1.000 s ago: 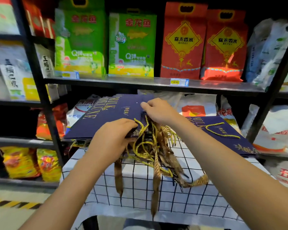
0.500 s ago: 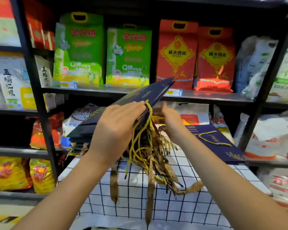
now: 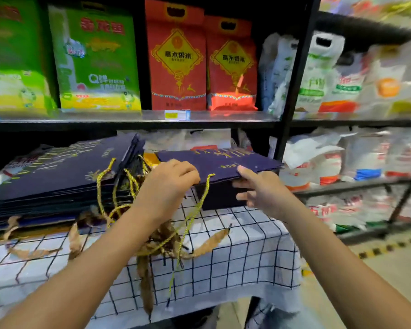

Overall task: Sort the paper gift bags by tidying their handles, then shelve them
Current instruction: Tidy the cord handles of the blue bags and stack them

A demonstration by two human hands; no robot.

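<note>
Navy gift bag [image 3: 220, 163] lies flat atop the checked tablecloth [image 3: 242, 248]; left hand [image 3: 169, 184] grips its near edge, right hand [image 3: 262, 191] touches it with spread fingers.

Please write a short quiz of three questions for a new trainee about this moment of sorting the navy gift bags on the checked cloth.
1. True or false: the left hand rests on the near edge of the right bag.
2. Where is the big stack of bags? A) left on the cloth B) on the shelf with the red packs C) on the floor
3. Fill in: the loose handles hang over the cloth's ____ edge.

Key: 1 true. 2 A. 3 front; the gold cords and brown ribbons droop there, in a tangle. The right hand, fingers spread, touches the right bag's near right edge.
</note>
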